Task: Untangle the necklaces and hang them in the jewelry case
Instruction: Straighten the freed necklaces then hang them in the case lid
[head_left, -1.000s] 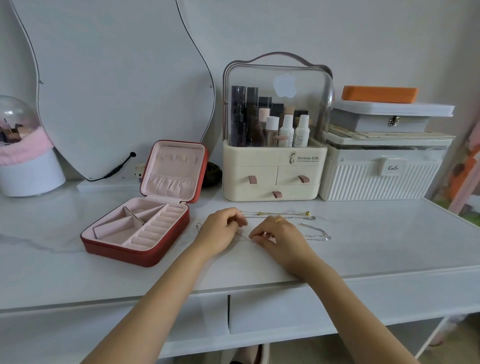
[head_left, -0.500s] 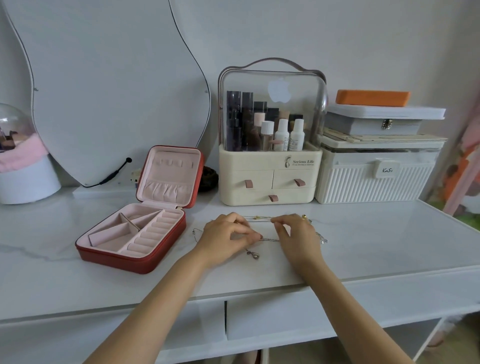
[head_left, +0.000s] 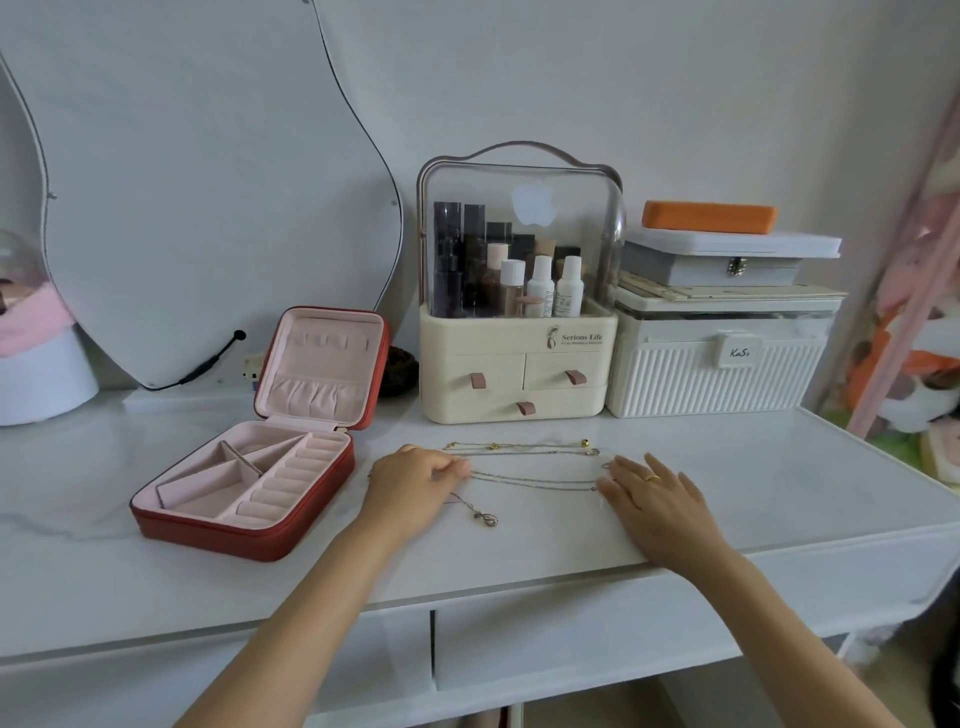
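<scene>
While left hand (head_left: 415, 475) pinches necklace (head_left: 535, 482), chain runs left-right; right hand (head_left: 657, 493) grip wide.

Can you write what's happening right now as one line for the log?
left hand: pinches chain | right hand: flat, fingertips on chain | necklaces: spread on table | jewelry case: open, no necklace inside

Both arms reach fwd from the bottom, bare, w/ the hands well apart. Left hand (head_left: 415, 480) lies palm down, knuckles up, fingers bent in, tips pointing to the right. Right hand (head_left: 657, 499) lies flat, palm down, fingers straight & spread, a gold ring on one finger.
</scene>
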